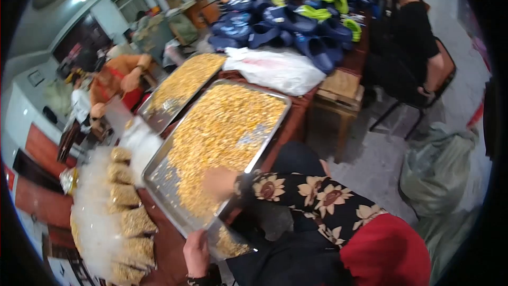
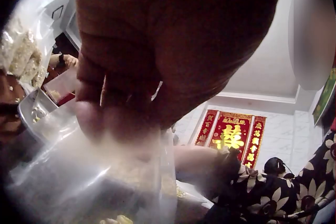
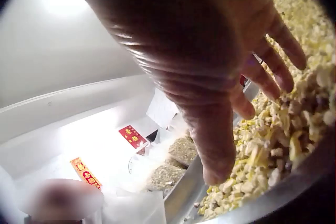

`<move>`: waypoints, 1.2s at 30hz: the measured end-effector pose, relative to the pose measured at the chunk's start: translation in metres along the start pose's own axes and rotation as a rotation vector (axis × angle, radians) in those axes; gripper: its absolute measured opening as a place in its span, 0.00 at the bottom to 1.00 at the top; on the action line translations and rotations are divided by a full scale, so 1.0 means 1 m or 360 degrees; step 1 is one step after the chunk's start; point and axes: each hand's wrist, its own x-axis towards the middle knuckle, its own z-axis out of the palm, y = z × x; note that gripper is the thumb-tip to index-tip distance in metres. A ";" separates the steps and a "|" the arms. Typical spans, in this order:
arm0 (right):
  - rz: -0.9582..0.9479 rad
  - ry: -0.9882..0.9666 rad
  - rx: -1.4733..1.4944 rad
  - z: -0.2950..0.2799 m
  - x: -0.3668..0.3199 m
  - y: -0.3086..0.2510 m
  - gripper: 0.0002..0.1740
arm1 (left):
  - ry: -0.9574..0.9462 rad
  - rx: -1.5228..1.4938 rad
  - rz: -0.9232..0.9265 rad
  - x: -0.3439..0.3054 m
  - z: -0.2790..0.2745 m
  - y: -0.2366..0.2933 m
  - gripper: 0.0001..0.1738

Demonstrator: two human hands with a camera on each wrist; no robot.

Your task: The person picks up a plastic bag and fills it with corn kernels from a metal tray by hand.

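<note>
A large metal tray lies on the table, heaped with small yellow and pale chopped pieces. My right hand is over the near part of the heap. In the right wrist view its fingers are spread and nearly straight, with the tips at the pieces. At the tray's near corner, my left hand grips a clear plastic bag by its edge. Some yellow pieces show inside the bag. The left palm hides much of the bag's mouth in the left wrist view.
Several filled clear bags stand in a row left of the tray. Behind it are a second tray of pieces, a white plastic sheet and piled blue clogs. A person in orange is across the table; a wooden stool stands right.
</note>
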 end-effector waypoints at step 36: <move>-0.0636 -0.0229 0.1028 -0.012 -0.004 -0.058 0.14 | 0.0013 -0.0075 -0.0064 0.002 0.001 0.003 0.06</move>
